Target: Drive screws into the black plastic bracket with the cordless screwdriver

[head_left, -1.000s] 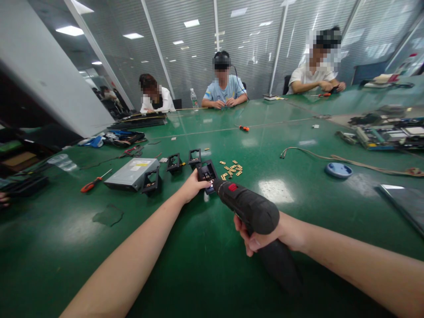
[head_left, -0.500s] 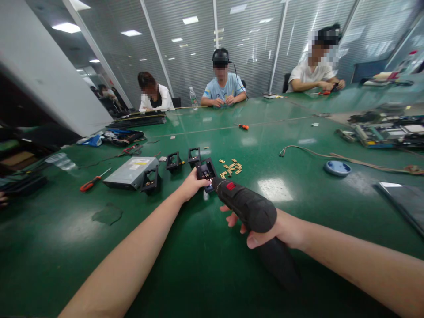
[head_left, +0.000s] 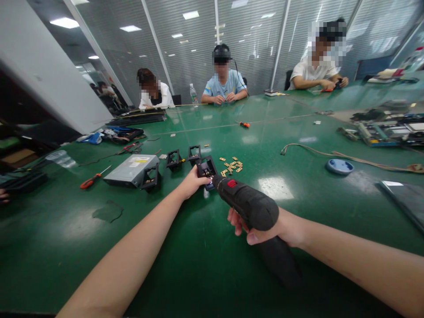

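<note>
At the centre of the frame, the left grip (head_left: 192,182) is holding a black housing (head_left: 207,166); right of centre, the right grip (head_left: 266,235) is grasping a drill (head_left: 248,201) (it is pointing up-left, toward the housing).

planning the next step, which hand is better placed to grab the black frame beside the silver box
Probably the left hand: it's nearer that frame, though holding another frame; the right hand is farther off, holding the drill.
</note>
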### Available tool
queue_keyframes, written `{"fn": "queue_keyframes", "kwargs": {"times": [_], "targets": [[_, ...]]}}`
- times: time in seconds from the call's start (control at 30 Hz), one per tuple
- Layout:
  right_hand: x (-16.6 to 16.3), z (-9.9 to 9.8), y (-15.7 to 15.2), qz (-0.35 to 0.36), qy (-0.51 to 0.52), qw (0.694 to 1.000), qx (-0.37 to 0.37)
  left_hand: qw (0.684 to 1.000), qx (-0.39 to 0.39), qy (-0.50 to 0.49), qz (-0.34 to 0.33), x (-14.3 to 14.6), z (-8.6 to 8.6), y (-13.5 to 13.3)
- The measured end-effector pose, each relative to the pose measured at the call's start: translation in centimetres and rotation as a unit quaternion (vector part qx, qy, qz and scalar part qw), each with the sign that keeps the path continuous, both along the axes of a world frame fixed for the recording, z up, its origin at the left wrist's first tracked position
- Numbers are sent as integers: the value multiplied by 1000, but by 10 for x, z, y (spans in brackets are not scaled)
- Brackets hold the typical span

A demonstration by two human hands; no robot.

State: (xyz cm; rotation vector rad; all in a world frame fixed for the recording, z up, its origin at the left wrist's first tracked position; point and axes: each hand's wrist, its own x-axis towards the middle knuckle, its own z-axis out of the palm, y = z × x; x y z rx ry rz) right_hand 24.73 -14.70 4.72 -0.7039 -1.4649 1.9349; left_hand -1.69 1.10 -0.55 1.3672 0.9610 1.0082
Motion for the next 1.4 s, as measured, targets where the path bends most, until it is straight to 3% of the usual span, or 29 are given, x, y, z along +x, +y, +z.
{"fn": "queue_keyframes", "kwargs": {"times": [0.4,0.7,1.4], "targets": [[2,4,1,8,-12,1000,-3,1000,8,11,7,0,1,-1],[3,-6,5,20,2,999,27,1000,6,6,6,1,2,-2],[2,6,3,8,-16,1000,16,1000,10,9,3,0,1,-1]]}}
